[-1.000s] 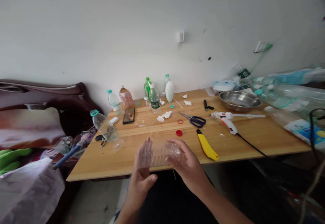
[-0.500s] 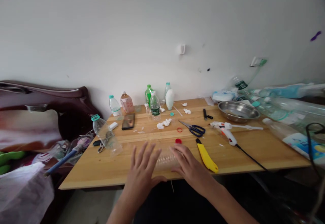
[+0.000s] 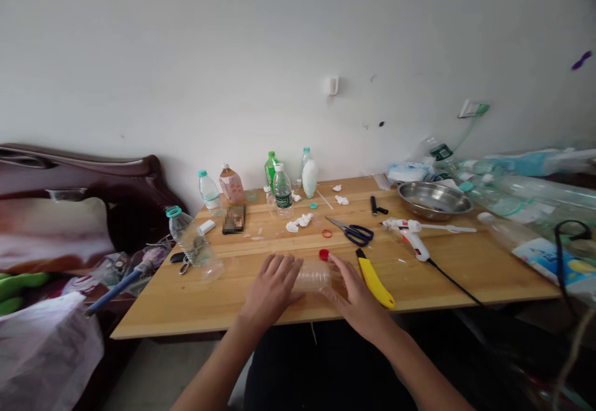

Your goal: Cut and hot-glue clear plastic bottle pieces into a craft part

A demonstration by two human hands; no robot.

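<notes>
A clear ribbed plastic bottle [image 3: 313, 276] lies on its side near the table's front edge. My left hand [image 3: 274, 284] is closed over its left end, fingers side by side on top. At the other end my right hand [image 3: 352, 293] holds it between thumb and fingers. My palms and fingers hide both ends of the bottle. Just behind my right fingertips is a red cap [image 3: 324, 254]. A yellow utility knife [image 3: 376, 282] lies to the right of that hand, and dark-handled scissors [image 3: 356, 233] lie beyond it.
On the wooden table [image 3: 186, 308] stand several bottles, such as a green-labelled one [image 3: 282, 197]. A cut bottle [image 3: 189, 240] leans at left. Right are a glue gun [image 3: 412, 237] with a cord, a steel bowl [image 3: 435, 203] and piled bottles [image 3: 521, 209].
Both hands have come down onto the clear bottle, and their spread fingers have drawn in around its ends. The view has shifted slightly; the other things lie as before.
</notes>
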